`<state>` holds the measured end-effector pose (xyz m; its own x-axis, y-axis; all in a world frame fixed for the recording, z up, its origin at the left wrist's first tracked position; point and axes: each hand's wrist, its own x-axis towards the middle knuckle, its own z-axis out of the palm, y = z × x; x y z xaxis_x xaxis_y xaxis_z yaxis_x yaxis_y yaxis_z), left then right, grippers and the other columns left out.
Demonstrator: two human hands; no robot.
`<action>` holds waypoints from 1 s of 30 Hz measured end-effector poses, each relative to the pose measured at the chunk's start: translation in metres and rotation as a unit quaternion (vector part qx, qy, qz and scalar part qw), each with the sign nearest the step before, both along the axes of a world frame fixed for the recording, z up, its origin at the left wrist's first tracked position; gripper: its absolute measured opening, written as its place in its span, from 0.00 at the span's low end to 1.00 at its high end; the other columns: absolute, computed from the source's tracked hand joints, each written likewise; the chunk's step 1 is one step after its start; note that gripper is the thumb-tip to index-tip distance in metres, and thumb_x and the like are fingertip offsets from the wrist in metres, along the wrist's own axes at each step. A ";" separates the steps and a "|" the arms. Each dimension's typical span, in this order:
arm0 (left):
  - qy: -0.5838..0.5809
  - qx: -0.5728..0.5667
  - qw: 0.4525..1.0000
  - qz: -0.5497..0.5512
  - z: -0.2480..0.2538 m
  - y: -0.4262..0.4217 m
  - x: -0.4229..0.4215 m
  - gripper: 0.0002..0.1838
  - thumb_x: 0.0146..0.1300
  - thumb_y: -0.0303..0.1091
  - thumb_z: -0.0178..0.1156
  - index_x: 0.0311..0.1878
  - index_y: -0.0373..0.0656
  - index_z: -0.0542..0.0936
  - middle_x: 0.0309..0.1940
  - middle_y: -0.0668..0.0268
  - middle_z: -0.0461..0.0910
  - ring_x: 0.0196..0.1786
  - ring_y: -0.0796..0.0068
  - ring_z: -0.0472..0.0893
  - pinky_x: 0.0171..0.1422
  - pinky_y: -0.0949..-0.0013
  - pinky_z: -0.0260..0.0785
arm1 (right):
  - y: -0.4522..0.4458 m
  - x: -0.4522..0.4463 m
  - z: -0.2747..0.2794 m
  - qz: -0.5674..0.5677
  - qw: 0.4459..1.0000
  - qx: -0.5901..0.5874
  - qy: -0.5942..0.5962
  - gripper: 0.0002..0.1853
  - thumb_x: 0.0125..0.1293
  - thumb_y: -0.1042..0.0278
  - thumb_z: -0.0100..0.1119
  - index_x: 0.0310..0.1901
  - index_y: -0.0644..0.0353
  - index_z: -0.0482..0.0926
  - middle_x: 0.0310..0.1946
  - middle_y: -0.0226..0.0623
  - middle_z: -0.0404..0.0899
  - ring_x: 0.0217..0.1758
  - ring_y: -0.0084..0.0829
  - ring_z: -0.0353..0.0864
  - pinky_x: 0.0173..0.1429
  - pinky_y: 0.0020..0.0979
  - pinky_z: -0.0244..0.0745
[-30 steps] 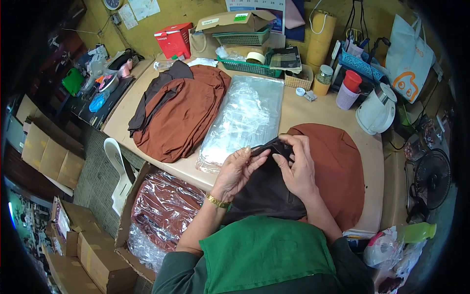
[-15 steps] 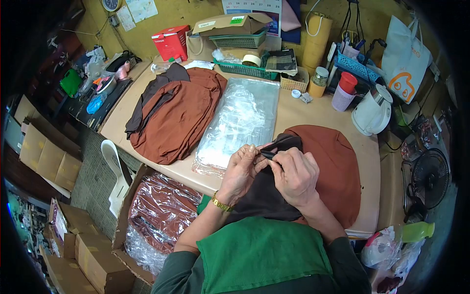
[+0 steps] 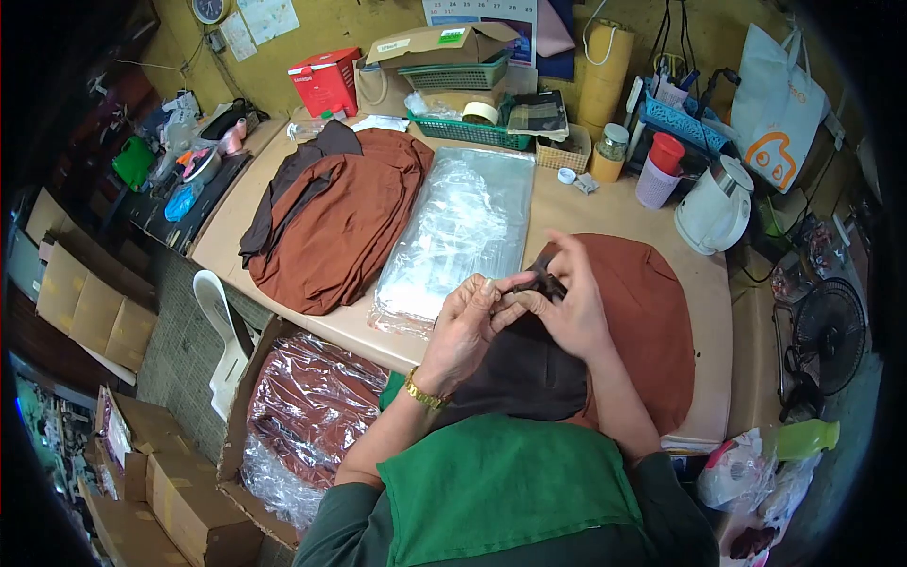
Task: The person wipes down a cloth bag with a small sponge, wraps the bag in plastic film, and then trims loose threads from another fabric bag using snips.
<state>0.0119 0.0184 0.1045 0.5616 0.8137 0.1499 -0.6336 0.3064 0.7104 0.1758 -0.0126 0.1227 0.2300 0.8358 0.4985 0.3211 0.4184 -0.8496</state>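
Note:
A rust-brown and dark brown cloth piece (image 3: 652,321) lies on the table in front of me, its dark part (image 3: 529,373) nearest my body. A narrow dark edge (image 3: 546,282) of it is lifted between my hands. My left hand (image 3: 461,319), with a gold watch at the wrist, pinches the end of this edge between thumb and fingers. Right beside it, my right hand (image 3: 578,307) has its thumb against the dark fabric while other fingers stretch upward. The fold between thumb and fingers is partly hidden.
Further left lie stacked rust-brown cloth pieces (image 3: 345,227) beside a pile of clear plastic bags (image 3: 463,227). Below the table edge, a cardboard box (image 3: 231,444) holds plastic-wrapped cloth. Baskets, a jar (image 3: 609,151), a cup (image 3: 658,184) and a white kettle (image 3: 715,208) line the back and right.
My right hand has turned from a closed grip to raised, spread fingers beside the dark fold. My left hand stays pinched in nearly the same place.

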 end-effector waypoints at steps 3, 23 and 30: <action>0.050 -0.009 0.995 0.091 0.002 0.006 -0.010 0.13 0.77 0.40 0.49 0.40 0.40 0.70 0.62 0.46 0.73 0.58 0.60 0.80 0.62 0.61 0.76 | 0.026 0.027 -0.042 0.083 0.990 -0.107 0.038 0.10 0.68 0.66 0.64 0.35 0.63 0.75 0.23 0.26 0.75 0.26 0.17 0.72 0.35 0.24 0.68; 0.391 0.288 0.853 0.192 0.004 0.047 -0.007 0.24 0.57 0.39 0.73 0.54 0.36 0.83 0.37 0.66 0.82 0.39 0.78 0.75 0.46 0.73 0.70 | 0.040 0.041 -0.025 0.020 0.995 -0.048 0.089 0.12 0.72 0.64 0.60 0.30 0.61 0.76 0.22 0.27 0.78 0.27 0.14 0.74 0.36 0.21 0.66; 0.363 0.169 0.897 0.188 -0.003 0.049 -0.009 0.06 0.63 0.29 0.67 0.40 0.37 0.88 0.30 0.72 0.82 0.34 0.86 0.75 0.40 0.79 0.66 | 0.031 0.043 -0.026 0.012 0.995 -0.051 0.083 0.09 0.72 0.67 0.59 0.36 0.64 0.78 0.26 0.26 0.75 0.28 0.17 0.76 0.37 0.22 0.71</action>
<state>0.0033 0.0678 0.1014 0.3074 0.9428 0.1294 0.0207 -0.1426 0.9896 0.2186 0.0188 0.0962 0.2806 0.8869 0.3670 0.1636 0.3326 -0.9288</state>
